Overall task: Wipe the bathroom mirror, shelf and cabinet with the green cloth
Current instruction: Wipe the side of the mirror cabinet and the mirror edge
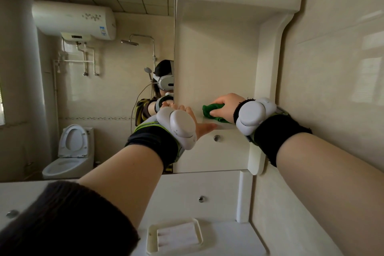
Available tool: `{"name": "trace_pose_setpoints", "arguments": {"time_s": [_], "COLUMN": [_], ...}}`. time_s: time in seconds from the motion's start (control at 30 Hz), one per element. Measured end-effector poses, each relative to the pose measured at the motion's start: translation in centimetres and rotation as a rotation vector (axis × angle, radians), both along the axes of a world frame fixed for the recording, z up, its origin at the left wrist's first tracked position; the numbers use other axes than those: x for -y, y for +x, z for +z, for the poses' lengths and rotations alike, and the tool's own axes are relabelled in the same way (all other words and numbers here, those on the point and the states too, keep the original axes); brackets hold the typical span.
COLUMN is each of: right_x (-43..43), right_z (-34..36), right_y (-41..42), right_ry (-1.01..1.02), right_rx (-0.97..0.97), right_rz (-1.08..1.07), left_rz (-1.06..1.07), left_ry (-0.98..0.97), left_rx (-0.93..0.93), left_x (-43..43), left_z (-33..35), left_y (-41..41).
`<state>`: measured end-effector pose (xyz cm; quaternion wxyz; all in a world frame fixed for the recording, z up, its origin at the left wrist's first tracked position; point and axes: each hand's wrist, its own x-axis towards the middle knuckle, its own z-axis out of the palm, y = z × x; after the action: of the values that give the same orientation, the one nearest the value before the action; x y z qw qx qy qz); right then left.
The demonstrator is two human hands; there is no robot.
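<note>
The right hand (225, 108) grips the bunched green cloth (211, 112) on the shelf (225, 126), the left hand (196, 119) rests flat-fingered at its front edge beside the mirror (104, 93); shelf-wiping looks under way, needing a firm sweep along it.

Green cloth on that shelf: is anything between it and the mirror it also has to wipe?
Yes. The left hand rests open on the shelf, between the green cloth, held by the right hand, and the mirror. Nothing else visible lies on that stretch.
</note>
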<state>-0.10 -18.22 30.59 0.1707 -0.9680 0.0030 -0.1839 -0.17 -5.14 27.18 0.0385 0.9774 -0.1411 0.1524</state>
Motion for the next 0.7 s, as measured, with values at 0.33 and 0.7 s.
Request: {"name": "trace_pose_setpoints", "arguments": {"time_s": [0.33,0.7], "right_x": [-0.2,-0.1], "right_z": [0.1,-0.9], "right_y": [1.1,-0.7], "right_ry": [-0.035,0.013], "right_rx": [-0.029,0.101], "right_rz": [-0.076,-0.071], "left_rz": [0.023,0.037], "left_ry": [0.077,0.099], "left_rx": [0.066,0.112], "left_x": [-0.2,-0.3], "left_z": [-0.2,-0.4], "left_y": [1.4,2.1]}}
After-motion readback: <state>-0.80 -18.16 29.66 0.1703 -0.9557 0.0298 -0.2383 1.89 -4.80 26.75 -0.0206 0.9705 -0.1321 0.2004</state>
